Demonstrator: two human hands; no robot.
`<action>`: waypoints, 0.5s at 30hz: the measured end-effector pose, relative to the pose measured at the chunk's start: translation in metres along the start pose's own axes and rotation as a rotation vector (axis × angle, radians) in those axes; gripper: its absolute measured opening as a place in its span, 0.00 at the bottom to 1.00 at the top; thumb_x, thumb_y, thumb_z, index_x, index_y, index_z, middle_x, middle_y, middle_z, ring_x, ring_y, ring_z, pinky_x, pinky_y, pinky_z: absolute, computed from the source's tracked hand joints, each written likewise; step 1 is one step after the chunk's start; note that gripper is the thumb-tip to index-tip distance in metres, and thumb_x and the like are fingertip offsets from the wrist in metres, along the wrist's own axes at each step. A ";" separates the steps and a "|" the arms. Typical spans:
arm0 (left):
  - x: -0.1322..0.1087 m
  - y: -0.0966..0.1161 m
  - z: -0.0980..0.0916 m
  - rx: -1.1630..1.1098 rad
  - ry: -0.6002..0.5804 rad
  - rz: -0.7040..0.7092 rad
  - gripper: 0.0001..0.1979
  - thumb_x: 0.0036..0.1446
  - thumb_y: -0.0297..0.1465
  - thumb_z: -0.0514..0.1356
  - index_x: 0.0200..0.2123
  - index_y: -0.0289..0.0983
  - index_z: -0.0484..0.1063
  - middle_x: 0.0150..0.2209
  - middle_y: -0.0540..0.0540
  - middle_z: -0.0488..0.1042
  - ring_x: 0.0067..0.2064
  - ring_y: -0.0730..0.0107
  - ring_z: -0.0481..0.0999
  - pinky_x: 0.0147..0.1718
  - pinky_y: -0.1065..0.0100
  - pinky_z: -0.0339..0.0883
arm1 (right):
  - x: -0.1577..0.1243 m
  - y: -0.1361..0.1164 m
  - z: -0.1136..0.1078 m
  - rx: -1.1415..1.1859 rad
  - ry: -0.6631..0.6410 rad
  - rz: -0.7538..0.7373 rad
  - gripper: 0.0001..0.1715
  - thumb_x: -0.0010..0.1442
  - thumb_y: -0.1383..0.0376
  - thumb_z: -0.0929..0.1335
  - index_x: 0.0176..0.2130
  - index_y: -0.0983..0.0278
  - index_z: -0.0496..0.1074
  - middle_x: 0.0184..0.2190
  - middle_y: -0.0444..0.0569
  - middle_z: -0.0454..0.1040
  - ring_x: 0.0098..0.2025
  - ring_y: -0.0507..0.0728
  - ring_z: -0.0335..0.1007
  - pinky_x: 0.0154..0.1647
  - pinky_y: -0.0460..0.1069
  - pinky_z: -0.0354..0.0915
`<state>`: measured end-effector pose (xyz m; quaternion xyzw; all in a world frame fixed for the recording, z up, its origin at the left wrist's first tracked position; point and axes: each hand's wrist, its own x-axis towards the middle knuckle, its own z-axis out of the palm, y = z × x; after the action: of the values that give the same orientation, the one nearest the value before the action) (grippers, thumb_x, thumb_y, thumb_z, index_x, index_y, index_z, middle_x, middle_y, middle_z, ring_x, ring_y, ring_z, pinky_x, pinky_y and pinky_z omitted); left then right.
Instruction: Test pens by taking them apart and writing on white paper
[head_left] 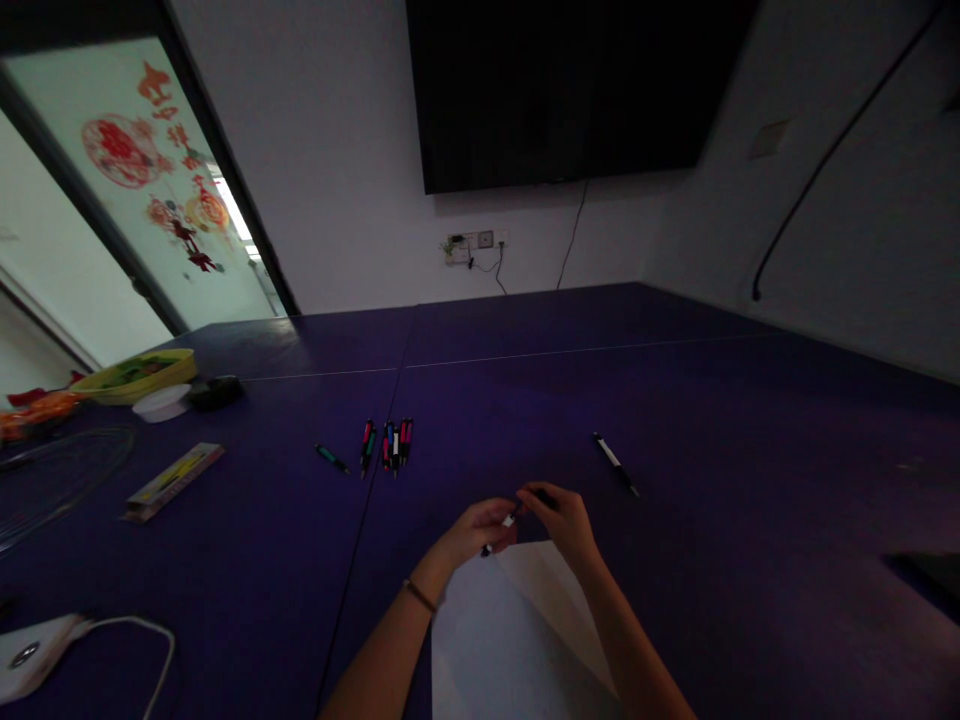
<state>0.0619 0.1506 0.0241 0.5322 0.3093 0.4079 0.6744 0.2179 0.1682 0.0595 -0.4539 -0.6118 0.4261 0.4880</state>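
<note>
My left hand is closed around the white barrel of a pen, whose black end pokes out below the fingers. Close beside it, my right hand pinches a black pen part; a thin dark piece spans the gap between the hands, and whether the parts are joined I cannot tell. Beneath both hands lies a white sheet of paper. One white-and-black pen rests to the right. Several coloured pens lie in a group at the left, with a green-and-black pen apart from them.
On the purple table, a long narrow box lies at left. Behind it are a yellow tray, a white bowl and a dark dish. A white device with a cable sits front left; a dark object lies far right.
</note>
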 end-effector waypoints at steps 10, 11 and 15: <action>0.002 0.004 0.003 0.135 0.139 0.065 0.22 0.47 0.49 0.55 0.29 0.34 0.65 0.14 0.58 0.54 0.15 0.84 0.49 0.16 0.74 0.40 | 0.000 0.002 0.003 0.066 -0.029 -0.009 0.15 0.44 0.54 0.68 0.27 0.63 0.74 0.21 0.45 0.70 0.25 0.53 0.64 0.26 0.46 0.60; 0.003 0.004 0.002 0.167 0.165 0.070 0.22 0.47 0.50 0.54 0.29 0.34 0.65 0.14 0.58 0.54 0.16 0.84 0.49 0.17 0.74 0.40 | 0.001 0.004 0.001 0.096 -0.012 -0.003 0.18 0.46 0.52 0.66 0.31 0.63 0.75 0.20 0.44 0.69 0.24 0.52 0.63 0.24 0.46 0.59; 0.006 0.005 -0.003 0.261 0.266 0.109 0.22 0.48 0.49 0.53 0.29 0.34 0.66 0.16 0.57 0.56 0.18 0.81 0.53 0.19 0.74 0.45 | 0.005 0.011 -0.008 0.298 -0.009 0.078 0.26 0.50 0.50 0.63 0.40 0.66 0.72 0.17 0.40 0.60 0.19 0.48 0.55 0.18 0.44 0.53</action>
<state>0.0611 0.1573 0.0280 0.5725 0.4167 0.4668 0.5298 0.2265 0.1757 0.0515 -0.3978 -0.5260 0.5329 0.5302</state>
